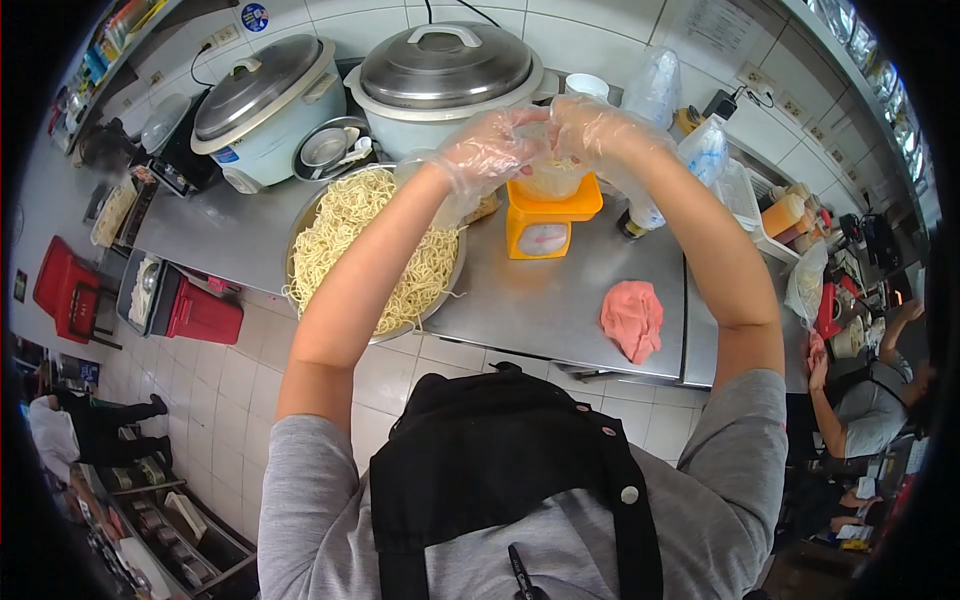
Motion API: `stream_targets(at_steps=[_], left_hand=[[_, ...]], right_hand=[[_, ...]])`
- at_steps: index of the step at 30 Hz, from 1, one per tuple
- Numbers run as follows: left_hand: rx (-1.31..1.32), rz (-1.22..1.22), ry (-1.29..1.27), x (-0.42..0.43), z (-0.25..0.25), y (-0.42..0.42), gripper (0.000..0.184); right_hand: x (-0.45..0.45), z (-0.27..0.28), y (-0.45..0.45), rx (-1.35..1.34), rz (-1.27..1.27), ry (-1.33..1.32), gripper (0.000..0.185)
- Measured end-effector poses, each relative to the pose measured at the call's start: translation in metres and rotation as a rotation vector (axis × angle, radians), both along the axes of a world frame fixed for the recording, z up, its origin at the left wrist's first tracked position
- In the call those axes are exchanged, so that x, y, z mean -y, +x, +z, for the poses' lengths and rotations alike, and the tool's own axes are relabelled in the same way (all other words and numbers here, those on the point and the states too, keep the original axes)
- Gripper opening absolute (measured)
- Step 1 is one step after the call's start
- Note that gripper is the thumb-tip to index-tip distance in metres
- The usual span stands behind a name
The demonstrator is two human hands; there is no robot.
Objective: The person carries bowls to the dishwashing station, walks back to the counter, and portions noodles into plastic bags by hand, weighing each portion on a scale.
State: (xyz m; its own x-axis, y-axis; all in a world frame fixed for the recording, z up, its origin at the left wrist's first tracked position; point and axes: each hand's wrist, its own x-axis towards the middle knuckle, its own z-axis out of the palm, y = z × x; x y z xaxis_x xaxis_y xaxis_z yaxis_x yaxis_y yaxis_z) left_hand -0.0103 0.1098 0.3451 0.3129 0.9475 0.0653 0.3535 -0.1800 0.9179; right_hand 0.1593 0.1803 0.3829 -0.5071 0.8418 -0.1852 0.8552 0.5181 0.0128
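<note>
Both my hands wear clear plastic gloves and meet above an orange kitchen scale (540, 225). My left hand (497, 143) is closed on the left side of a clear plastic bag (552, 180), and my right hand (588, 128) is closed on its right side. The lower part of the bag is over the scale's tray; whether it rests there is hard to tell. A large metal bowl of yellow noodles (345, 225) stands to the left, partly hidden under my left forearm. Something brownish lies between the bowl and the scale.
Two large lidded cookers (445, 70) (265, 110) stand along the wall. A pink cloth (632, 320) lies at the counter's front right. Sauce bottles (783, 215) are in a rack at right. Co-workers are at the far right (880, 400) and far left (60, 430).
</note>
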Motion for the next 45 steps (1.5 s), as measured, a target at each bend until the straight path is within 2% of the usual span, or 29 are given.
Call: stream_targets(at_steps=[2, 3, 5, 6, 8, 10, 13, 14, 16, 19, 20, 21, 23, 24, 25, 27, 28, 29, 30, 31, 32, 33, 34, 35, 36, 37, 39, 41, 45], left_hand=[[-0.003, -0.02, 0.02, 0.018, 0.005, -0.006, 0.061], [-0.026, -0.005, 0.082, 0.029, 0.006, -0.012, 0.064], [-0.055, 0.019, 0.143, 0.04, 0.004, -0.034, 0.068], [-0.082, 0.064, 0.198, 0.044, -0.003, -0.05, 0.07], [-0.117, 0.123, 0.254, 0.053, -0.013, -0.086, 0.072], [-0.491, 0.203, 0.223, 0.064, -0.019, -0.126, 0.072], [-0.661, 0.18, 0.201, 0.073, -0.044, -0.184, 0.068], [-0.666, 0.19, 0.198, 0.079, -0.047, -0.191, 0.068], [-0.416, 0.261, 0.088, 0.102, -0.054, -0.198, 0.064], [-0.373, 0.272, 0.035, 0.127, -0.058, -0.195, 0.066], [-0.31, 0.275, 0.002, 0.133, -0.059, -0.191, 0.072], [-0.306, 0.266, 0.007, 0.134, -0.067, -0.19, 0.072], [-0.242, 0.232, 0.143, 0.141, -0.078, -0.179, 0.08], [-0.363, 0.24, 0.143, 0.148, -0.075, -0.166, 0.084], [-0.364, 0.233, 0.149, 0.148, -0.08, -0.165, 0.084], [-0.698, 0.259, 0.285, 0.143, -0.101, -0.163, 0.082], [-0.793, 0.329, 0.298, 0.143, -0.106, -0.163, 0.07], [-0.792, 0.326, 0.296, 0.141, -0.109, -0.162, 0.07], [-0.801, 0.364, 0.287, 0.139, -0.11, -0.162, 0.055], [-0.811, 0.402, 0.279, 0.134, -0.111, -0.163, 0.039], [-0.811, 0.399, 0.282, 0.129, -0.112, -0.165, 0.039], [-0.693, 0.416, 0.322, 0.123, -0.114, -0.168, 0.033], [-0.573, 0.43, 0.36, 0.118, -0.114, -0.169, 0.026], [-0.571, 0.425, 0.361, 0.114, -0.111, -0.168, 0.026], [-0.427, 0.469, 0.376, 0.111, -0.109, -0.166, 0.025], [-0.284, 0.513, 0.388, 0.108, -0.107, -0.165, 0.023], [-0.337, 0.509, 0.479, 0.103, -0.11, -0.163, 0.024], [-0.419, 0.478, 0.372, 0.103, -0.108, -0.155, 0.031], [-0.651, 0.416, 0.38, 0.111, -0.104, -0.145, 0.04]], right_hand=[[0.005, -0.002, 0.009, -0.215, 0.071, 0.165, 0.018], [0.008, -0.001, 0.014, -0.216, 0.07, 0.166, 0.018], [0.018, 0.01, 0.018, -0.362, 0.295, 0.377, 0.014], [0.024, 0.015, 0.01, -0.369, 0.304, 0.376, 0.014], [0.039, 0.023, -0.021, -0.303, 0.296, 0.34, 0.015], [0.061, 0.009, -0.056, -0.443, 0.428, 0.222, 0.019], [0.092, -0.031, -0.12, -0.337, 0.493, -0.122, 0.028], [0.078, -0.075, -0.138, -0.46, 0.677, -0.185, 0.034], [0.093, -0.111, -0.159, -0.498, 0.792, -0.179, 0.034], [0.101, -0.152, -0.171, -0.55, 0.681, -0.11, 0.035], [0.086, -0.188, -0.179, -0.822, 0.64, -0.189, 0.034], [0.076, -0.185, -0.176, -0.819, 0.632, -0.182, 0.034], [0.071, -0.164, -0.166, -0.969, 0.857, -0.06, 0.036], [0.072, -0.143, -0.162, -0.665, 0.754, -0.006, 0.038], [0.077, -0.122, -0.152, -0.666, 0.748, 0.002, 0.038], [0.088, -0.094, -0.119, -0.619, 0.628, 0.049, 0.042], [0.092, -0.08, -0.105, -0.619, 0.622, 0.046, 0.042], [0.095, -0.066, -0.091, -0.561, 0.49, 0.056, 0.046], [0.098, -0.049, -0.076, -0.503, 0.358, 0.067, 0.05], [0.109, -0.025, -0.057, -0.472, 0.328, 0.199, 0.053], [0.119, -0.01, -0.038, -0.438, 0.295, 0.33, 0.056], [0.119, -0.014, -0.021, -0.437, 0.291, 0.331, 0.056], [0.118, -0.02, -0.005, -0.43, 0.233, 0.496, 0.06], [0.115, -0.026, 0.007, -0.419, 0.173, 0.661, 0.063], [0.109, -0.037, 0.014, -0.415, 0.168, 0.662, 0.063], [0.1, -0.051, 0.018, -0.351, 0.124, 0.646, 0.059], [0.073, -0.07, 0.028, -0.288, 0.081, 0.633, 0.055], [0.038, -0.07, 0.032, -0.746, -0.078, 0.027, 0.039], [0.005, -0.046, 0.033, -0.708, -0.2, -0.064, 0.03]])
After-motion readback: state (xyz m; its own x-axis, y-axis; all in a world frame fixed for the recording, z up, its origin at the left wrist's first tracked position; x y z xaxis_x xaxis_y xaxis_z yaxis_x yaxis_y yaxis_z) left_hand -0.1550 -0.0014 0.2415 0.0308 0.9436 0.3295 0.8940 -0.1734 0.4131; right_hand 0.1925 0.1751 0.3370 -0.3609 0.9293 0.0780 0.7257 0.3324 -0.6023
